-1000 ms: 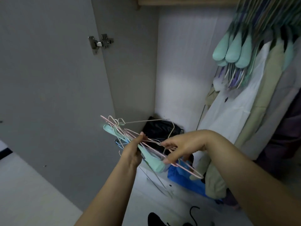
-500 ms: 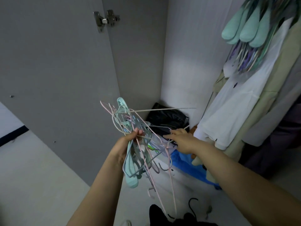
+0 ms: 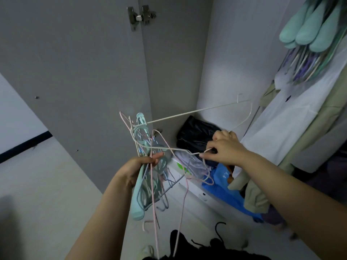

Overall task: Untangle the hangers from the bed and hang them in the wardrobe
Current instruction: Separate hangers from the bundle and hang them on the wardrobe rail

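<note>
Gripping the tangled hangers (image 3: 148, 166), our left hand (image 3: 135, 167) curls round them. At three o'clock, our right hand (image 3: 223, 149) pinches a white wire hanger (image 3: 197, 112).

1. A grey door (image 3: 71, 76) fills the upper left of the frame, a metal hinge (image 3: 141, 15) at its top edge.
2. A pale floor (image 3: 37, 184) spreads across the lower left, meeting a white wall (image 3: 16, 109) with a dark baseboard (image 3: 24, 145).
3. The lit back panel (image 3: 234, 62) stands at upper centre.
4. Clothes (image 3: 293, 128) hang at right; a black bag (image 3: 195, 136) sits below centre.
</note>
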`<action>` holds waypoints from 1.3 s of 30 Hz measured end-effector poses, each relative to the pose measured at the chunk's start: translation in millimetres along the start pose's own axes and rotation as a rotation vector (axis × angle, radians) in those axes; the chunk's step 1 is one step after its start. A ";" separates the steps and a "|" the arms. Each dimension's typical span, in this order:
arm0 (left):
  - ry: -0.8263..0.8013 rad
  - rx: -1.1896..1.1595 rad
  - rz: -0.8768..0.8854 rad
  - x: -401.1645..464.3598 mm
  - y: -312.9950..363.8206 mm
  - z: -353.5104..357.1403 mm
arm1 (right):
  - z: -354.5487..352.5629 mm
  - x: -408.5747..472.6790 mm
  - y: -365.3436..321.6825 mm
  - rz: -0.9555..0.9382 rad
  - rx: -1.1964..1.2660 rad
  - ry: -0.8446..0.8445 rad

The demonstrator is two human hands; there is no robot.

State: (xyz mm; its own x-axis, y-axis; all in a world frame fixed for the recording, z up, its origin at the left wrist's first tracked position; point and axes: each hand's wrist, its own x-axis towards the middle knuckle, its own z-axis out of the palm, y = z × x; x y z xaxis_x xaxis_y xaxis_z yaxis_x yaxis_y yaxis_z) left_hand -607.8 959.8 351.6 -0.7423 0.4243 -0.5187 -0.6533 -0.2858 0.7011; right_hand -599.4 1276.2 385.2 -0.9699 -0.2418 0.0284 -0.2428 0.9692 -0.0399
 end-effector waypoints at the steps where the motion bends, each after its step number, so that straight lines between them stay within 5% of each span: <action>1: -0.001 -0.020 -0.014 -1.8 0.4 -1.1 | -1.6 1.0 0.5 0.014 -0.025 0.065; 10: 0.082 -0.065 0.021 -5.9 0.9 10.9 | -5.8 5.4 -1.4 -0.031 -0.098 0.410; 17: 0.202 0.133 0.077 -1.3 6.2 8.2 | -10.1 2.2 13.8 -0.173 -0.114 0.333; 25: 0.306 0.229 0.078 1.6 3.3 1.6 | -25.9 -1.8 3.2 -0.152 0.301 0.482; 31: 0.376 0.374 0.099 1.3 -8.5 3.7 | -39.9 2.6 -6.8 0.217 1.116 0.232; 35: 0.395 0.493 0.087 0.7 -12.1 -0.7 | -53.5 14.8 -9.5 0.763 1.194 0.231; 39: 0.362 0.400 0.090 -0.7 -11.9 -1.3 | -51.2 12.1 -7.5 0.828 1.571 0.135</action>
State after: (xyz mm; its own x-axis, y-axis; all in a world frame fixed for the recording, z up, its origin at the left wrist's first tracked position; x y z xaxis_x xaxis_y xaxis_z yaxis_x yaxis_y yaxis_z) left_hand -599.7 961.8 343.0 -0.8429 0.0701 -0.5335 -0.5291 0.0722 0.8455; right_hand -608.4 1268.3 436.9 -0.8475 0.3231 -0.4212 0.3951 -0.1459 -0.9070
